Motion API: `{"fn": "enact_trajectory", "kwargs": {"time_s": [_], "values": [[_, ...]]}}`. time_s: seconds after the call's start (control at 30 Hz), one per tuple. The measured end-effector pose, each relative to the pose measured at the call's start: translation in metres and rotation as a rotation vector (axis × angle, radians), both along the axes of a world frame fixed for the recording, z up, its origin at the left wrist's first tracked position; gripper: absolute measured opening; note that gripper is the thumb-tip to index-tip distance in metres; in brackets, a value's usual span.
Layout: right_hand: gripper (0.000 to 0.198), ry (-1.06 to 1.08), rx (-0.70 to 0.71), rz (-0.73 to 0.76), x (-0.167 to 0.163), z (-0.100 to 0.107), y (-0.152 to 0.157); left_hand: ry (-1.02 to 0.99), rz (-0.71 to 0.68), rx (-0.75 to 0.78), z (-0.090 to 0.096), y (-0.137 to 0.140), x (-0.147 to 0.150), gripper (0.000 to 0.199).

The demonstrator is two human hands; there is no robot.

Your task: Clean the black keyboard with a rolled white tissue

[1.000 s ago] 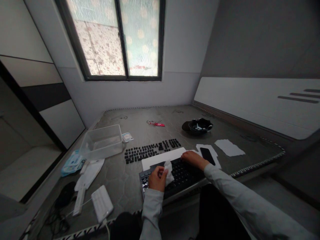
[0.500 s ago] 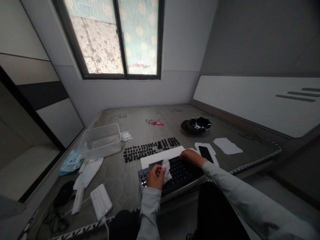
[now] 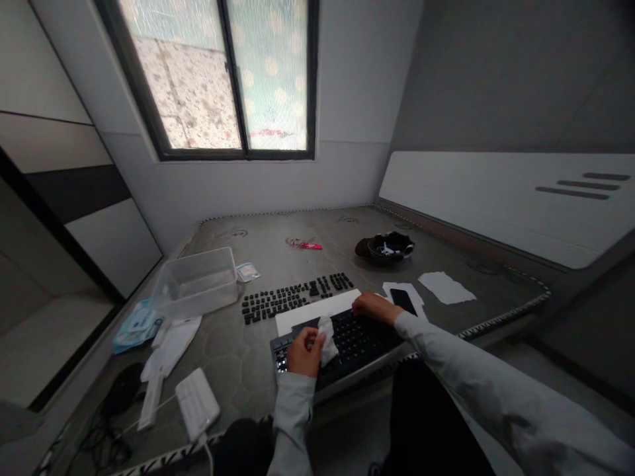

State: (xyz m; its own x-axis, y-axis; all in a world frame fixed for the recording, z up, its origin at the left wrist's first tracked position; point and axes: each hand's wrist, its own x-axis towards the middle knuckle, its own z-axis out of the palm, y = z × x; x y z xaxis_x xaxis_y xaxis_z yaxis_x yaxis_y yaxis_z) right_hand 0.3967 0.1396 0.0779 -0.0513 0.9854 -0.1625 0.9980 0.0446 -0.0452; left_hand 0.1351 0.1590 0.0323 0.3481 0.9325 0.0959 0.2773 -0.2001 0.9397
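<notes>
The left hand (image 3: 303, 352) has its fingers curled tight around a crumpled white wipe (image 3: 326, 338), pressed onto the black keyboard (image 3: 347, 344) at the mattress's near edge; the right hand (image 3: 373, 307) rests on the keyboard's far edge, fingers loosely bent, gripping nothing

Head camera, high, facing forward and down, near the keyboard (image 3: 342, 344), window (image 3: 223, 79) beyond
</notes>
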Motion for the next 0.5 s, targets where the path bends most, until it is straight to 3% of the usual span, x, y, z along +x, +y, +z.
{"fn": "enact_trajectory", "kwargs": {"time_s": [0.2,0.5], "values": [[0.021,0.001,0.005,0.072,0.0005,0.0005,0.0007,-0.024,-0.012,0.005,-0.0071,0.0016,-0.0012,0.033],[0.02,0.012,0.012,0.075,0.004,-0.0072,0.0017,0.01,0.007,0.028,-0.0024,0.0,-0.0046,0.033]]}}
